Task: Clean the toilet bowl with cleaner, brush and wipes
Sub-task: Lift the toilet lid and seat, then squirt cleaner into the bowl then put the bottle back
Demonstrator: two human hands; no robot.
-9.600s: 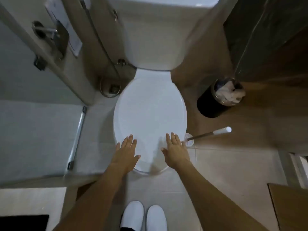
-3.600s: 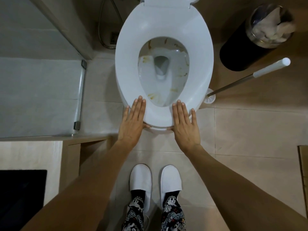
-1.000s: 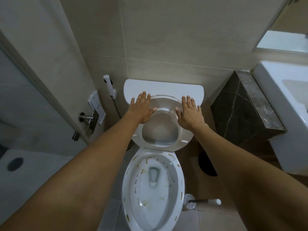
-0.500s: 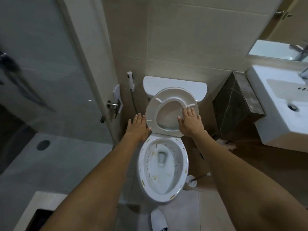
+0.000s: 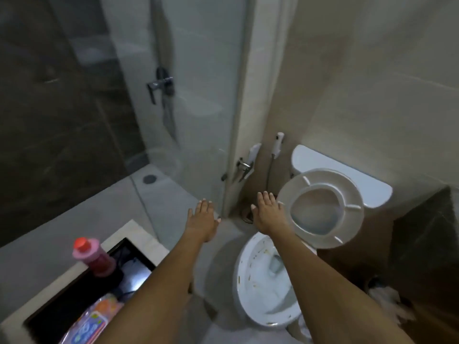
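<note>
Head view shows both my hands flat and wide with straight fingers, holding nothing: my left hand (image 5: 203,220) is over the floor by the glass shower wall (image 5: 188,100), and my right hand (image 5: 267,212) is just beside the raised toilet seat (image 5: 320,204). Below them the dirty toilet bowl (image 5: 267,281) sits uncovered. A pink bottle with a red cap (image 5: 93,254) stands on the table (image 5: 139,235) at my left.

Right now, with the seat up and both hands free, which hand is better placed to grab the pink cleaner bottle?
Left. The left hand hangs open on the side of the cleaner bottle, which stands on the ledge at lower left. The right hand is open beside the raised seat, farther away; it would have to cross over.
</note>
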